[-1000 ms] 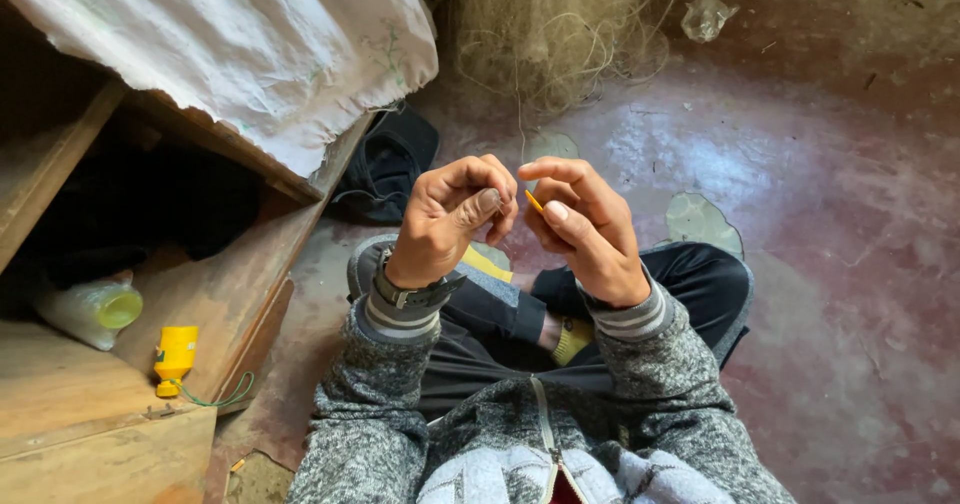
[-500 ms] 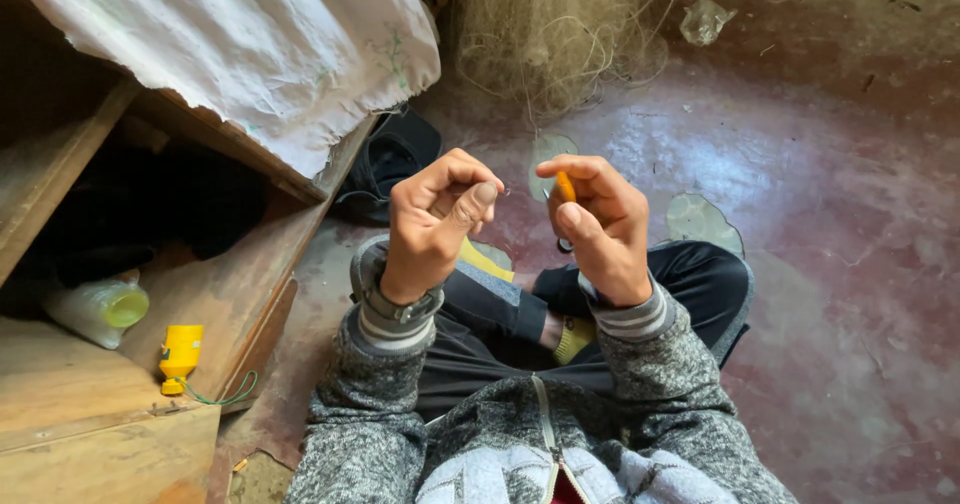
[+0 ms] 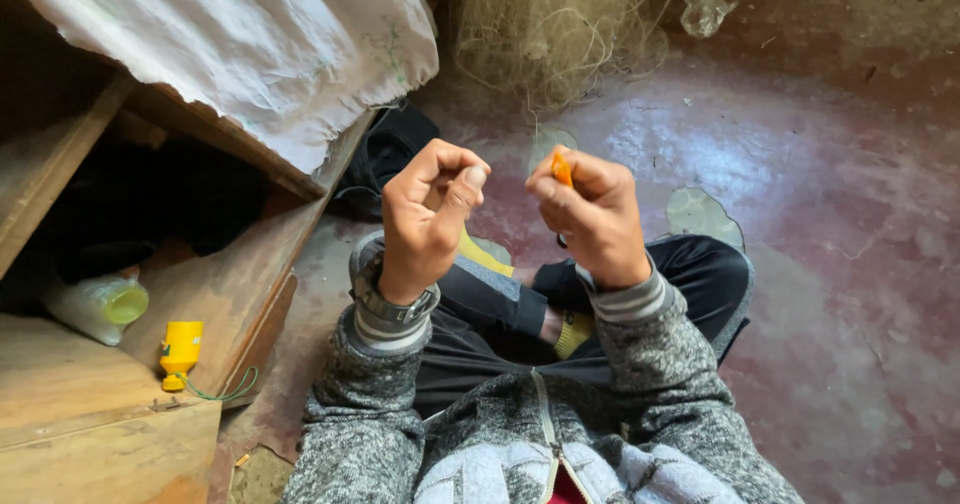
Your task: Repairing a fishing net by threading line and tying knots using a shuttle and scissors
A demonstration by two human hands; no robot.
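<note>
Reddish concrete floor (image 3: 820, 214), worn and stained, fills the right and far side of the scene; a heap of fine fishing net (image 3: 560, 34) lies at the far edge. Wooden boards (image 3: 90, 404) occupy the left, with a white sack (image 3: 250, 54) draped over them. On the near board sit a small yellow spool (image 3: 180, 352) trailing green cord, and just beyond it a pale plastic bottle (image 3: 98, 306) lying on its side. The person sits cross-legged in dark trousers (image 3: 700, 274) and a grey knit jacket (image 3: 380, 444).

Both hands are raised at centre, close together but apart. Right hand (image 3: 592, 219): curled closed, pinching a small orange object (image 3: 562, 170) between thumb and forefinger at the top of the fist. Left hand (image 3: 430, 214): fingers curled tight, thumb pressed to forefinger; whether it grips a thread cannot be told. A wristwatch (image 3: 395, 309) sits on the left wrist.
</note>
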